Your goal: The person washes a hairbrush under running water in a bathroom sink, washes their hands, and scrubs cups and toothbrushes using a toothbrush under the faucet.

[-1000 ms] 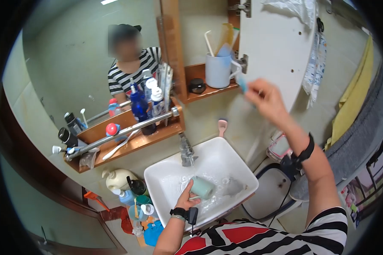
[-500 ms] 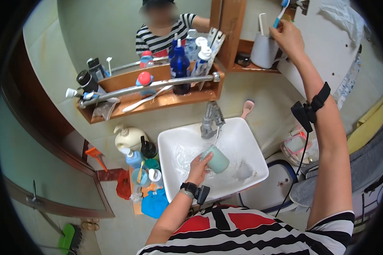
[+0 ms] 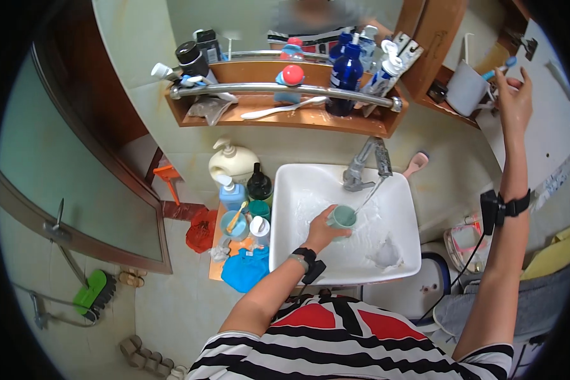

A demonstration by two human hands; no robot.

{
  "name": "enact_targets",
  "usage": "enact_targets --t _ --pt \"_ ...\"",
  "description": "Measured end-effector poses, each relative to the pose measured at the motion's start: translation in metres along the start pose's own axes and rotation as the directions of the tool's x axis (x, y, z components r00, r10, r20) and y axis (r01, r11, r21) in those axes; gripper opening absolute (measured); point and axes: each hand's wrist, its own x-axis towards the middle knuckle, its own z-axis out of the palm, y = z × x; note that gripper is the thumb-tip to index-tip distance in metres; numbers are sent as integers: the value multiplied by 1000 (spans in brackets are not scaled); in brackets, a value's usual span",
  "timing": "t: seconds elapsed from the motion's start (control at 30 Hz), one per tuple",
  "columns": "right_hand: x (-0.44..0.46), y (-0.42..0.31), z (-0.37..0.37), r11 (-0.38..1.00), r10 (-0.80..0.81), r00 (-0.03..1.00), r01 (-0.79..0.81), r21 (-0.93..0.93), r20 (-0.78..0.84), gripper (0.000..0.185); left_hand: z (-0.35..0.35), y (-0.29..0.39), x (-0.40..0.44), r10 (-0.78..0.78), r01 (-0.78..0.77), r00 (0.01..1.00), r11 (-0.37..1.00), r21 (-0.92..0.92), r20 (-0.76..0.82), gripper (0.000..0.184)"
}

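My left hand is wrapped round a light green cup over the white sink. The cup's mouth faces up, and a thin stream of water runs down to it from the faucet. At the upper right, my right hand is raised with its fingers apart beside a white mug in the open cabinet. A blue toothbrush leans in that mug, its head close to my fingertips. A pale comb-like piece also stands in the mug.
A wooden shelf with a metal rail holds bottles, tubes and a white toothbrush. Left of the sink stand a cream pump bottle, a blue pump bottle and a blue cloth. A pink brush lies behind the sink.
My right hand has let go of the blue toothbrush, which now leans in the white mug. My left hand has turned the cup upright under the stream. The view has shifted.
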Motion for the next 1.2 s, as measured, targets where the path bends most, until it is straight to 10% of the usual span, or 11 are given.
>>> enact_targets --t 0.07,0.27,0.67,0.93,1.2 --pt "-21 -15 -5 946 -315 935 323 22 -165 44 1 -4 -1 7 -4 1000 997 79 -31 84" --pt "-146 -143 14 640 -746 599 525 561 291 33 -5 -8 -1 -12 7 1000 970 244 20 90" --pt "-230 -270 125 624 -698 610 262 736 374 21 -11 -32 0 158 -167 986 959 227 59 82" --pt "-239 -246 141 691 -684 444 649 319 578 19 -20 -32 -4 60 -96 992 934 345 113 84" --pt "-239 -218 145 657 -735 450 659 366 508 31 -13 -40 -5 73 -78 997 943 325 28 87"
